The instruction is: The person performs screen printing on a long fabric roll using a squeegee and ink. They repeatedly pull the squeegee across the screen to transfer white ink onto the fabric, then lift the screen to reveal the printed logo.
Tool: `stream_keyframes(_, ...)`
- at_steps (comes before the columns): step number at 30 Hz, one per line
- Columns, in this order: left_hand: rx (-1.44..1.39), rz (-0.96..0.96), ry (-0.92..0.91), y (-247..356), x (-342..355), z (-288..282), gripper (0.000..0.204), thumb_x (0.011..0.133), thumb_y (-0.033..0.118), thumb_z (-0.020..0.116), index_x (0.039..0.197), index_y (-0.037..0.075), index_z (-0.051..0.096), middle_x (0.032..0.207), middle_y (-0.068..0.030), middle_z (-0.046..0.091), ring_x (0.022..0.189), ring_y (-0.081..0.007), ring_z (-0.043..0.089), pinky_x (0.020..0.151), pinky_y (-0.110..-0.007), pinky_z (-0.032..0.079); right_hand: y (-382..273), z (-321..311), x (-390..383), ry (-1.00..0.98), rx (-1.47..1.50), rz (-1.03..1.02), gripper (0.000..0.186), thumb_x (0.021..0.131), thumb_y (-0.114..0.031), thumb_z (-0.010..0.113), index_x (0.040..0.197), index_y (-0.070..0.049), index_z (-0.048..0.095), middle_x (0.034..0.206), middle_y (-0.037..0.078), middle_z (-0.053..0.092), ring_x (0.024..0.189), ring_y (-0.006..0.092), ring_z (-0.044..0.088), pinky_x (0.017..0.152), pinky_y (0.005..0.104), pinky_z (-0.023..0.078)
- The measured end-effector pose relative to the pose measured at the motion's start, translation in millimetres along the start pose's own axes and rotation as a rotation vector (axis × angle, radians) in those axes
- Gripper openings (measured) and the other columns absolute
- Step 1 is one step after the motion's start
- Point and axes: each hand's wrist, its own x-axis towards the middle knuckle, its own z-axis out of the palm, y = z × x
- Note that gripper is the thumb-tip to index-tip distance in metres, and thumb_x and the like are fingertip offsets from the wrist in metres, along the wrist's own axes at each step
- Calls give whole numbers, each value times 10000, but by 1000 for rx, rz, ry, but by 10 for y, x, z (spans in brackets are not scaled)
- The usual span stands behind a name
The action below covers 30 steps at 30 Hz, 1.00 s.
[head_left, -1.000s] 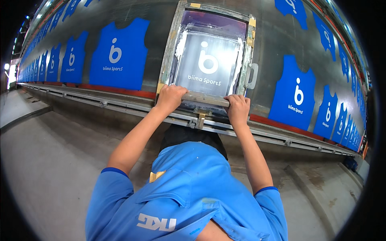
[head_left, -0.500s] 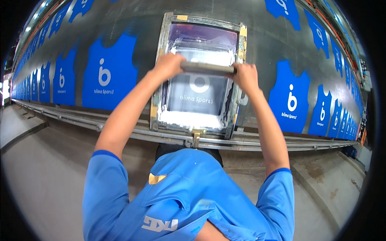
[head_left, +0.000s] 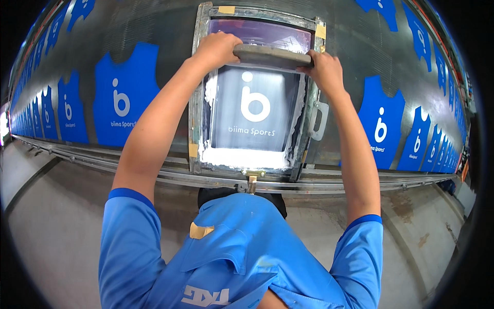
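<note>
A long grey squeegee (head_left: pixel 274 55) spans the far part of a screen-printing frame (head_left: pixel 195 110). Its left end is in my left hand (head_left: pixel 216 49), fingers wrapped round it; my right hand (head_left: pixel 324 72) grips the right end. Between the squeegee and me, the mesh (head_left: pixel 231 110) shows a rounded logo with lettering below. White ink (head_left: pixel 242 158) lies in a thick band along the screen's near edge and smears up both sides. Beyond the squeegee the mesh looks purple. What lies under the screen is hidden.
Blue sleeveless shirt pieces (head_left: pixel 126 95) with white prints lie in rows on the long dark table (head_left: pixel 175 98), left and right of the frame. A metal rail (head_left: pixel 324 186) runs along the table's near edge. A handle (head_left: pixel 319 121) sticks out from the frame's right side.
Both hands have pushed the squeegee away from me, toward the far end of the screen. More of the logo on the mesh now shows behind it.
</note>
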Motion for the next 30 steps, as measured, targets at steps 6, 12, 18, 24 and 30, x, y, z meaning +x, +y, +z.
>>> stream_keyframes(6, 35, 38, 51, 268, -959, 552, 182, 736, 141, 746, 917, 145, 735, 863, -124, 720, 877, -358, 707, 760, -487, 567, -277, 376, -1135, 164, 142, -82, 305, 755, -295, 835, 917, -99, 666, 833, 100, 668, 856, 307, 630, 758, 432, 452)
stream_keyframes(12, -11, 75, 173, 570, -1937, 1173, 308, 686, 60, 784, 971, 177, 766, 897, -71, 744, 857, -301, 714, 754, -447, 568, -573, 671, -2167, 203, 173, -82, 267, 743, -197, 818, 926, -109, 645, 864, 50, 659, 871, 261, 601, 769, 398, 421)
stream_keyframes(18, 43, 157, 289, 765, -2467, 1436, 272, 709, 140, 813, 972, 140, 748, 913, -62, 741, 803, -313, 695, 749, -443, 556, -671, 800, -2652, 219, 166, -149, 285, 728, -232, 825, 914, -116, 642, 873, 28, 647, 864, 244, 593, 755, 387, 433)
stream_keyframes(24, 48, 32, 96, 817, -1780, 1262, 523, 740, 568, 804, 829, 68, 677, 847, -147, 707, 808, -363, 686, 745, -476, 539, -554, 628, -1975, -83, 192, -114, 489, 769, -489, 806, 896, -45, 646, 803, 110, 693, 837, 328, 680, 724, 447, 532)
stream_keyframes(30, -64, 20, -227, 573, -1241, 1296, 766, 602, 728, 821, 783, -3, 681, 763, -218, 683, 822, -415, 691, 748, -478, 546, -283, 687, -1385, -619, 324, -90, 722, 730, -585, 831, 1079, 37, 717, 938, 246, 730, 870, 363, 718, 759, 457, 557)
